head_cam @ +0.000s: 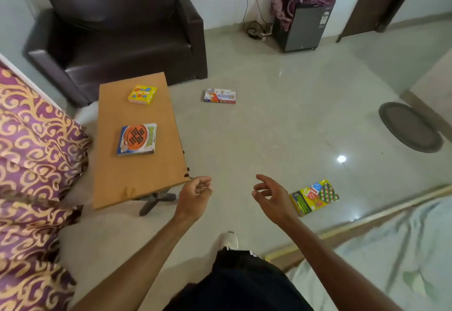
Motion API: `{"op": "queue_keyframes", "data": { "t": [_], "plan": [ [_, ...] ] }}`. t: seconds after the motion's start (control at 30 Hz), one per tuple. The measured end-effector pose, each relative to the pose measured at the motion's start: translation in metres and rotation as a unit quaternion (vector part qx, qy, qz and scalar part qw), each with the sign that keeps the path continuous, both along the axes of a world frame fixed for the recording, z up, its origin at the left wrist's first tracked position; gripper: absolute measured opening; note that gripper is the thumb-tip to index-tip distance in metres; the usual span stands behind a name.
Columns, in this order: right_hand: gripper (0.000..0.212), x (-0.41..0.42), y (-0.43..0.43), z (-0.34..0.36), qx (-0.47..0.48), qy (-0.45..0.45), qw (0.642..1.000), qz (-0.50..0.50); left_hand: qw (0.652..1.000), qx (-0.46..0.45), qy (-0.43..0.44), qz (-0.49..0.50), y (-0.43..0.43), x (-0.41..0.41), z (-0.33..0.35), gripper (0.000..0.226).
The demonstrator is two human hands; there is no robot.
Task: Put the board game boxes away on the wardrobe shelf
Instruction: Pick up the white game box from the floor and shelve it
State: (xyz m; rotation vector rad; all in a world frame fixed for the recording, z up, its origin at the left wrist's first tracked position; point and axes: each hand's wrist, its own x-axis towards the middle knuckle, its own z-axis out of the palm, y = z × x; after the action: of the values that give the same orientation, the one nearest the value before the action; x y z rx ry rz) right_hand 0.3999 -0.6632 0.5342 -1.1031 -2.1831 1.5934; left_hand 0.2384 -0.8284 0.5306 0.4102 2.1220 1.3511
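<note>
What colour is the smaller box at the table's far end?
Yellow, with red and blue print; the head view shows the small box.

Both forearms are bare, no sleeves in view; black trousers cover the legs; a white shoe shows just beyond the trousers.
</note>
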Motion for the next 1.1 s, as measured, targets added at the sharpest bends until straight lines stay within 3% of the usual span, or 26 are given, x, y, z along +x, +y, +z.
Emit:
{"op": "queue_keyframes", "data": {
  "t": [0.43, 0.8, 1.0, 1.1],
  "plan": [
    [0.042, -0.31, 0.253, 0.009, 0.029, -0.007, 0.999, 0.036, 1.0, 0.02, -0.006, 0.019, 0.248, -0.296, -0.011, 0.026],
    [0.041, -0.578, 0.468, -0.004, 0.02, -0.077, 0.995, 0.055, 0.997, -0.009, -0.051, 0.058, 0.453, -0.549, -0.026, 0.021],
    [0.043, -0.731, 0.576, -0.066, 0.014, -0.118, 0.986, 0.114, 0.99, -0.059, -0.076, 0.102, 0.546, -0.677, -0.08, 0.02],
    [0.044, -0.821, 0.635, -0.137, 0.007, -0.156, 0.977, 0.146, 0.981, -0.1, -0.104, 0.134, 0.597, -0.75, -0.145, 0.022]
  ]
}}
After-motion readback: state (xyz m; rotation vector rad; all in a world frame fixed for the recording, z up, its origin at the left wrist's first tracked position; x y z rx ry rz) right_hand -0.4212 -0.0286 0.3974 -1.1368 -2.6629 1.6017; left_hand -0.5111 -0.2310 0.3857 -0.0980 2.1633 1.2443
